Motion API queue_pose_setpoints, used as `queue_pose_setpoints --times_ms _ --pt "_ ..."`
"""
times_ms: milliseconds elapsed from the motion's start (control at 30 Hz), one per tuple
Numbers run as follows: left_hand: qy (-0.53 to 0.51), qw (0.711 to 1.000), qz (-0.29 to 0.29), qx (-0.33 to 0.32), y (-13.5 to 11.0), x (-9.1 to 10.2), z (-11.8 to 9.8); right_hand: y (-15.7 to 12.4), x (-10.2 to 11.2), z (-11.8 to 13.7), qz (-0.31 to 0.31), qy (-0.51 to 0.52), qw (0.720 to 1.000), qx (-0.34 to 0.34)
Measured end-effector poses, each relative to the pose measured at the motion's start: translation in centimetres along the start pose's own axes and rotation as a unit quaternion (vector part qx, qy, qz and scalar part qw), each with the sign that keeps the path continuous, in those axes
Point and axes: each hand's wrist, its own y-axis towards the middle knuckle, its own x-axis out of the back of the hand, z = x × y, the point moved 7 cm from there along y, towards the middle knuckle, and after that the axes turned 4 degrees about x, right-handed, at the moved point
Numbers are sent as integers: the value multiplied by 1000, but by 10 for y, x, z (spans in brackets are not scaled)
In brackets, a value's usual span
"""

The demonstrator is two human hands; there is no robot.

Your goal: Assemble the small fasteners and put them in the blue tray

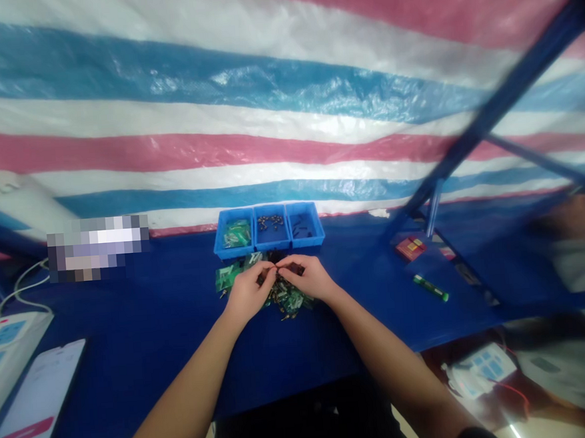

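Over a heap of small green circuit boards and metal parts (291,300), my left hand (250,290) and my right hand (307,277) meet with their fingertips together. Both are closed in a pinch. Whatever sits between the fingers is too small and too hidden to name. A larger green board (226,275) lies at the heap's left side, by my left hand. Just beyond the hands stand three joined blue bins (273,247). Green pieces (237,234) fill the left one, small metal parts (271,220) lie in the middle one, and a few thin dark pieces (300,229) in the right one.
On the blue table (146,349), a phone (37,403) and a white power strip (11,352) lie at the left. To the right are a red box (409,248) and a green tube (431,288), near a blue metal frame (468,147). Another person sits at the far right.
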Motion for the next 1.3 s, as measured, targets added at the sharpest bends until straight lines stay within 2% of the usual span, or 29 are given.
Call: queue_pose_setpoints --times_ms 567,967,1300 --pt "-12 1000 -22 -13 0 -1 3 -1 0 -5 -6 31 999 -16" --pt "-38 998 -40 -29 -2 2 0 0 0 -12 -41 126 990 -45" --pt "-24 999 -32 -28 -2 1 0 0 5 -5 -41 41 998 -21"
